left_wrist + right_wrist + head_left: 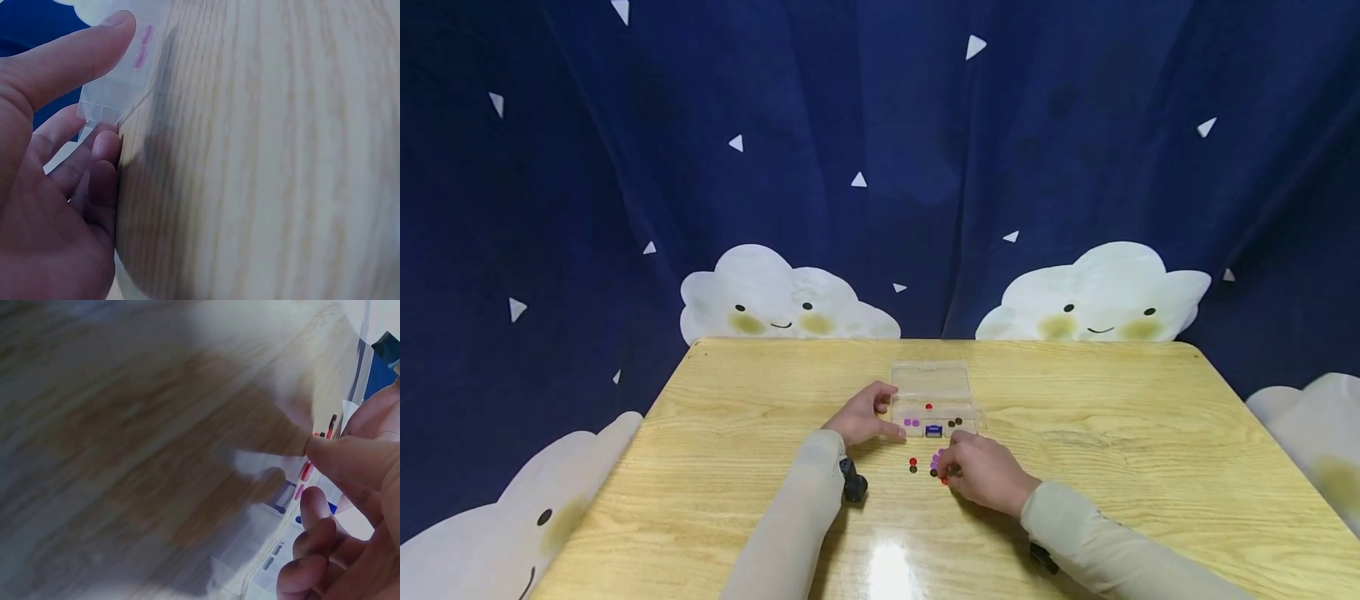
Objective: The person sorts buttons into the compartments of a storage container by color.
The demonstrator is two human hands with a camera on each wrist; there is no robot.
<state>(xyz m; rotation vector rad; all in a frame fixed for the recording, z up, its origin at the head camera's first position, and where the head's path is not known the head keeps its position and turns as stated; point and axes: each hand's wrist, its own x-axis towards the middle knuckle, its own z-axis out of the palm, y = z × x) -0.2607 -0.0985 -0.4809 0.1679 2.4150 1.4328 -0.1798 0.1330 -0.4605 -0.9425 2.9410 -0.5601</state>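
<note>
A clear plastic box [931, 379] lies with its lid folded back on the table. Inside are a red disc [928, 407], two purple discs [912, 422] and two dark discs [955, 422]. My left hand [859, 417] grips the box's left side, thumb at the front corner, other fingers round the outer edge. In front of the box my right hand [988, 471] reaches down to loose purple discs [936, 460], its thumb and fingertips close to the tabletop. I cannot tell whether a disc is pinched there. A red disc [305, 471] shows beside the right thumb.
Left of the purple discs, a red disc [913, 461] and a dark disc [913, 469] lie on the wooden table [760, 417]. A blue piece [933, 431] marks the box's front. Behind the table hangs a dark blue curtain [910, 108] with white clouds.
</note>
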